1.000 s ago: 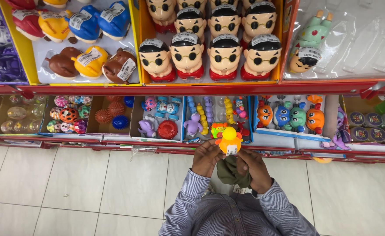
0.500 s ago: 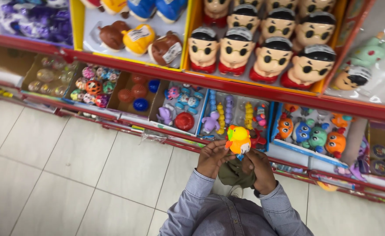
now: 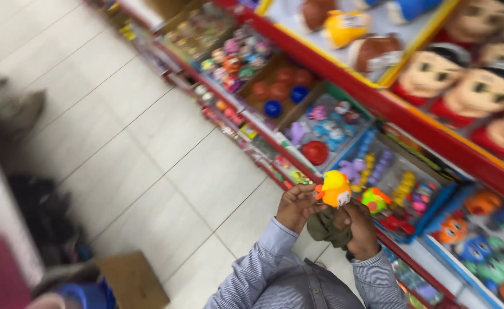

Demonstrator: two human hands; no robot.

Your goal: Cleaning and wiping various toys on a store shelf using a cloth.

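A small yellow and orange toy duck (image 3: 335, 187) is held up in front of the low red shelf. My left hand (image 3: 296, 207) grips it from the left, fingers on its orange side. My right hand (image 3: 359, 230) is closed just below and right of the toy, bunching an olive-green cloth (image 3: 322, 228) that hangs between both hands. Both forearms are in blue striped sleeves. A green and orange toy (image 3: 374, 200) lies on the shelf edge right behind the duck.
The red shelf rail (image 3: 412, 123) runs diagonally, with open boxes of small colourful toys (image 3: 315, 129) below and big doll-head figures (image 3: 481, 91) above. The pale tiled floor (image 3: 149, 149) lies to the left. A cardboard box (image 3: 134, 280) and blurred dark things (image 3: 40, 212) sit at lower left.
The view has swung left and tilted, so the shelf now runs diagonally and more floor shows. Both hands still hold the duck and cloth in the same way.
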